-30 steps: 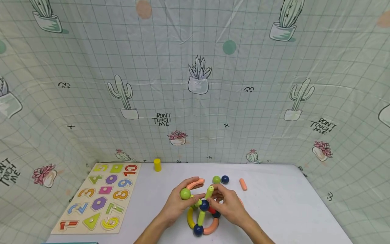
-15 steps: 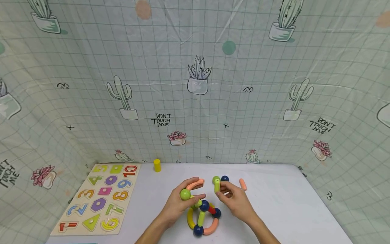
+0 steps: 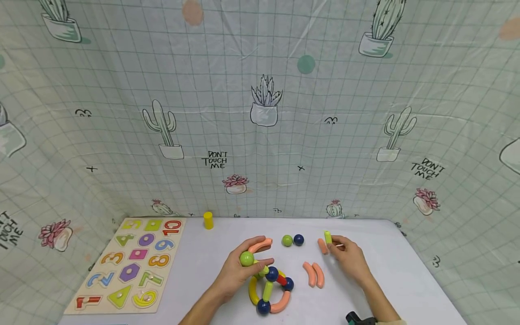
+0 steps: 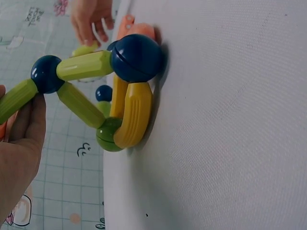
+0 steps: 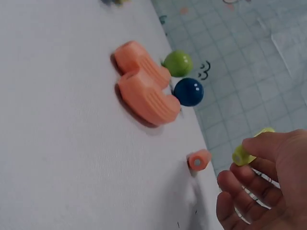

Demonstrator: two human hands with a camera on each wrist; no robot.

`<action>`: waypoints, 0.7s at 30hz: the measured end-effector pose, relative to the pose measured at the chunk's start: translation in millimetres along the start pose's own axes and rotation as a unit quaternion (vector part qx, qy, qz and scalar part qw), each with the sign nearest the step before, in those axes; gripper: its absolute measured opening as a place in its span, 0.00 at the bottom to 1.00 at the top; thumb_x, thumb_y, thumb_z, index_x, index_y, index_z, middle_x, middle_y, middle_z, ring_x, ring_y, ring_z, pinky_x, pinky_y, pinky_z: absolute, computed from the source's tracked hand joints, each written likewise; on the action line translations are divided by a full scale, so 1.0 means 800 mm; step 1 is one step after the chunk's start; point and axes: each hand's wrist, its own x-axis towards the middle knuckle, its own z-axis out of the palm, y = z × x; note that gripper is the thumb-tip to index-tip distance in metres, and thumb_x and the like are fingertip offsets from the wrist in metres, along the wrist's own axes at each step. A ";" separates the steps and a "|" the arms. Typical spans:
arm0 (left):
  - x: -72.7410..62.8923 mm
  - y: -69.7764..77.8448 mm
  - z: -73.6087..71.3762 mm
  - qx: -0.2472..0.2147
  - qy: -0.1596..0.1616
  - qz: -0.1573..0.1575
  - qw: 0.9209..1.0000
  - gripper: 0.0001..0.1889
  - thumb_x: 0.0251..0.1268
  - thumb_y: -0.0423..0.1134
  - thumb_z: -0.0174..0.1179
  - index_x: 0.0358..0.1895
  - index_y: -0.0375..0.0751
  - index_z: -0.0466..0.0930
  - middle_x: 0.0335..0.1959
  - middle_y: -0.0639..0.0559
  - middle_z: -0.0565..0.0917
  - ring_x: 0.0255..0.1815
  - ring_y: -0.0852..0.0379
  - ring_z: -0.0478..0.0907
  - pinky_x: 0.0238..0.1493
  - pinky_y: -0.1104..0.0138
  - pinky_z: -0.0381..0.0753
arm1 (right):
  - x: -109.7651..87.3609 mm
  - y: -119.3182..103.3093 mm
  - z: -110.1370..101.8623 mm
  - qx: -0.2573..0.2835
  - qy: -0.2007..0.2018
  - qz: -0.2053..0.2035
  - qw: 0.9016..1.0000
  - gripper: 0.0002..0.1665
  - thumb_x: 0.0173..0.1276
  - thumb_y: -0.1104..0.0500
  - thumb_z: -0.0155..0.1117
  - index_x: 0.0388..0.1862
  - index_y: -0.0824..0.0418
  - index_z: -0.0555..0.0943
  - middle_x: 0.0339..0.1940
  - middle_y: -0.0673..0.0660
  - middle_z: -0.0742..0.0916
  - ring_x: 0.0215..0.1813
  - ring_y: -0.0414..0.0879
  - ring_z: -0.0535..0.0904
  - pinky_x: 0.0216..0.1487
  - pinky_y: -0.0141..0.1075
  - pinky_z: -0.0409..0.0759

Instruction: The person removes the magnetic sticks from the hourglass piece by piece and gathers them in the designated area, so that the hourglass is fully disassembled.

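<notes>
My left hand (image 3: 233,275) grips the upper part of a magnetic ball-and-rod build, around its lime green ball (image 3: 246,258) and an orange curved rod (image 3: 260,246). Below, the build shows navy balls (image 3: 272,274), straight lime rods (image 4: 84,65), a red rod (image 3: 281,280) and yellow curved rods (image 4: 136,115), its base ring on the table. Off to the right, my right hand (image 3: 349,257) pinches a short straight lime rod (image 5: 244,154) between thumb and index finger. In the head view this rod stands upright beside a lone orange rod (image 3: 322,246).
Two curved orange rods (image 3: 314,274) lie side by side between the hands. Behind them sit a loose green ball (image 3: 287,240) and a navy ball (image 3: 298,239). A yellow cylinder (image 3: 208,220) stands at the back; a wooden number puzzle board (image 3: 162,284) lies at left.
My right hand has carried the lime rod away from the build, to the right, uncovering the two curved orange rods. My left hand keeps its grip in nearly the same place.
</notes>
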 end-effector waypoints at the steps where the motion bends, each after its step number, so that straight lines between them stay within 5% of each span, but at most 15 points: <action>1: 0.000 0.000 0.000 0.000 -0.001 0.000 1.000 0.32 0.68 0.30 0.64 0.74 0.44 0.65 0.71 0.37 0.71 0.57 0.42 0.83 0.62 0.67 0.76 | 0.002 0.005 -0.001 -0.009 0.004 0.002 1.000 0.24 0.74 0.56 0.63 0.64 0.65 0.78 0.49 0.60 0.86 0.48 0.50 0.82 0.37 0.33 0.79; 13: 0.002 -0.001 0.001 -0.005 -0.003 -0.010 1.000 0.33 0.68 0.29 0.64 0.74 0.44 0.65 0.71 0.37 0.71 0.58 0.42 0.82 0.62 0.67 0.76 | 0.015 0.028 0.004 -0.058 0.011 0.007 0.998 0.27 0.72 0.60 0.63 0.69 0.61 0.74 0.39 0.60 0.88 0.31 0.44 0.79 0.29 0.37 0.75; 21: 0.001 0.000 0.003 0.000 -0.001 -0.013 1.000 0.33 0.68 0.30 0.64 0.74 0.45 0.65 0.71 0.38 0.71 0.58 0.42 0.83 0.62 0.67 0.76 | 0.015 0.033 0.003 -0.091 0.002 -0.007 0.996 0.22 0.74 0.57 0.63 0.63 0.62 0.81 0.40 0.60 0.89 0.32 0.45 0.76 0.31 0.38 0.73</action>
